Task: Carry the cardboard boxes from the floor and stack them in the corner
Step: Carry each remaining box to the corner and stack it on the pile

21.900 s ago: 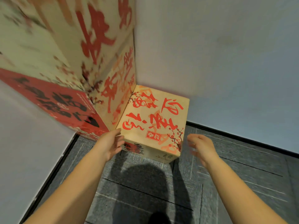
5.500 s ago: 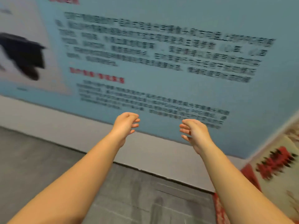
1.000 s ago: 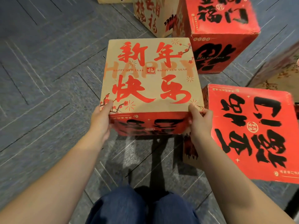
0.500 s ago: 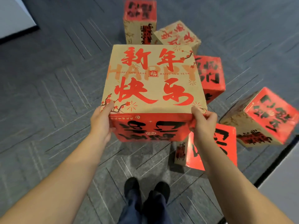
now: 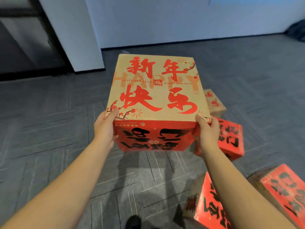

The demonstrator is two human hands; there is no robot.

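Observation:
I hold a cardboard box (image 5: 156,90) in front of my chest, off the floor. Its tan top carries red Chinese characters and its near side is red with black writing. My left hand (image 5: 104,129) grips the box's near left corner, thumb on the top edge. My right hand (image 5: 208,133) grips the near right corner the same way. Several more boxes lie on the grey carpet to my right: a red one (image 5: 231,139) just behind my right hand, a tan one (image 5: 213,103) farther back, and two (image 5: 212,205) (image 5: 283,190) near my right forearm.
A white pillar (image 5: 74,33) stands ahead on the left with a dark glass wall (image 5: 24,40) beside it. A pale wall (image 5: 181,20) runs across the back. A dark object (image 5: 297,30) lies at the far right. Grey carpet (image 5: 49,129) stretches left and ahead.
The box stays in both hands while my view has lifted and turned left; the pillar and back wall have come into sight, and the floor boxes have slid to the right edge.

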